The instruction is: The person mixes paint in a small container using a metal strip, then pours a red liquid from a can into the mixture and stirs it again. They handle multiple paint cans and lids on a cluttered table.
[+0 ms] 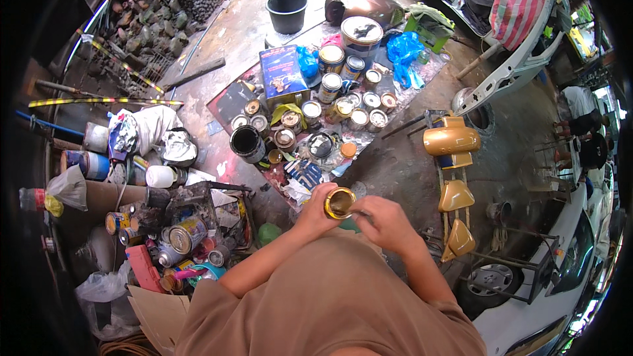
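Note:
My left hand [314, 212] is closed round a small open can [340, 194] with a golden yellow rim and a murky, gold-brown inside. My right hand [377, 219] is at the can's right side, its fingers curled by the rim; what they grip, if anything, is too small to make out. Just beyond the can lie blue-and-white patterned gloves [303, 175] and a crumpled white cloth [297, 191]. Many paint cans, such as an open black one [246, 149], stand on the stained board ahead, along with a blue rectangular tin [279, 69] and crumpled blue plastic [404, 56].
Cluttered tins [186, 234] and rags [151, 132] fill the left. At right, gold-painted panels [450, 137] rest on a metal stand near a white car [554, 296]. A black bucket [286, 16] stands at the back; people [583, 151] are at the far right.

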Tool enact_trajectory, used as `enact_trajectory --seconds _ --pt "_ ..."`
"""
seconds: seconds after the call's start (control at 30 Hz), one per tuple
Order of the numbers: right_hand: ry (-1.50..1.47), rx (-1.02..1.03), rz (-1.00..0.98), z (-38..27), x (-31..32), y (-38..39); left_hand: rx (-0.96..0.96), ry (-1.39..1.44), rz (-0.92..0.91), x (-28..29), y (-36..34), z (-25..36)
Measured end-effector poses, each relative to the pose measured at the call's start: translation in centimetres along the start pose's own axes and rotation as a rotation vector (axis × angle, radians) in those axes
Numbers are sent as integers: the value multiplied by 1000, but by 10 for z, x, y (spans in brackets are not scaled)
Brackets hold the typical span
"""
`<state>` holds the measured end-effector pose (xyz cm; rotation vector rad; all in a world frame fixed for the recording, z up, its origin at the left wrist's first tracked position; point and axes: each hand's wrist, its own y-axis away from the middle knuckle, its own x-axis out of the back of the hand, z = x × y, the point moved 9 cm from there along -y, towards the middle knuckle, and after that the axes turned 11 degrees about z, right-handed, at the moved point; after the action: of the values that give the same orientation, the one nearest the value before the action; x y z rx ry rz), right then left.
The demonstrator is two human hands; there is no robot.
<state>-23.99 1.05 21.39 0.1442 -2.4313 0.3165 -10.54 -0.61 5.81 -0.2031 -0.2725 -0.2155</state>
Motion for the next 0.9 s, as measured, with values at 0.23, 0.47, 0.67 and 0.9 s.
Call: enact_trajectory --seconds 0.23,0.47,0.67,0.9 --pt "-52 69 -15 -4 -7 0 13 27 23 0 4 -1" --pt "-43 51 56 -3 -5 -7 28 47 29 1 5 -3" --pt "-260 -222 99 23 -4 -8 9 48 34 3 7 1" --pt "-282 -17 -21 1 -31 -4 73 58 63 10 6 -6"
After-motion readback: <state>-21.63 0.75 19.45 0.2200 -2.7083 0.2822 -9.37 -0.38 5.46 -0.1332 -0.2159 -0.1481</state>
